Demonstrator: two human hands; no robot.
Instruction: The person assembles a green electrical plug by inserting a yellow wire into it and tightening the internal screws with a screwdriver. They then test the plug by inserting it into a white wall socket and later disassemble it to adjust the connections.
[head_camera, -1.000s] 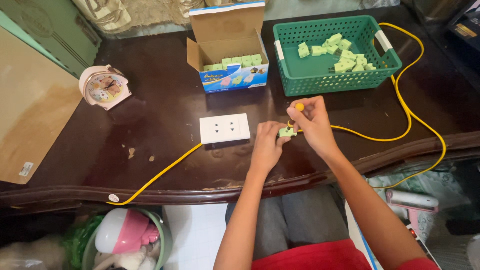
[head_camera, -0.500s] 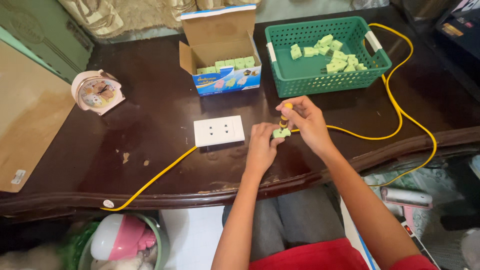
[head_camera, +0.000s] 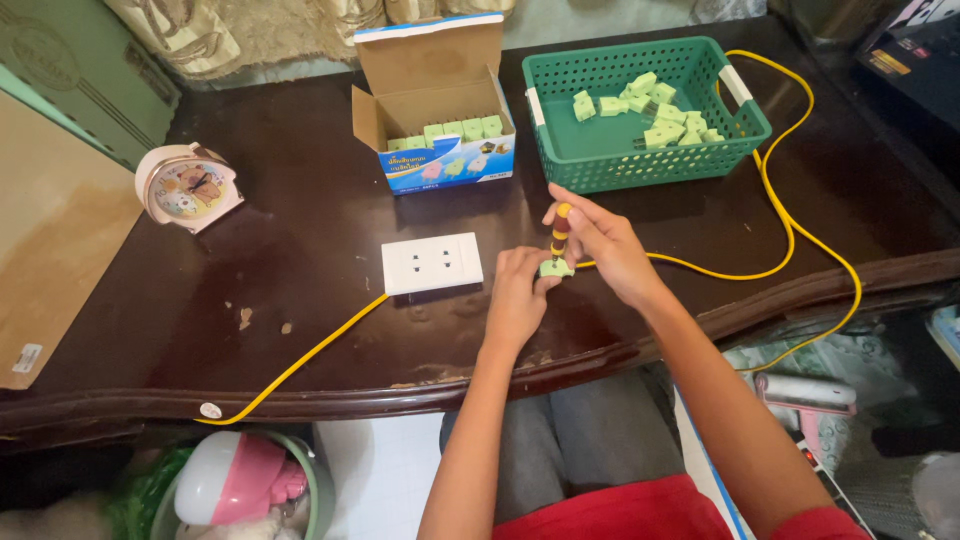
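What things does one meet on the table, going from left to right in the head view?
Cardboard sheet → pink alarm clock → white socket plate → left hand → right hand holding a small screwdriver → green basket

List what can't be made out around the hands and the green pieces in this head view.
- Green piece: mostly covered by left hand fingers; its shape is unclear.
- Screwdriver tip: hidden where it meets the piece; right hand wraps the handle.
- Open box: only the tops of its green pieces show.
- Yellow cable: its far run passes behind the green basket.
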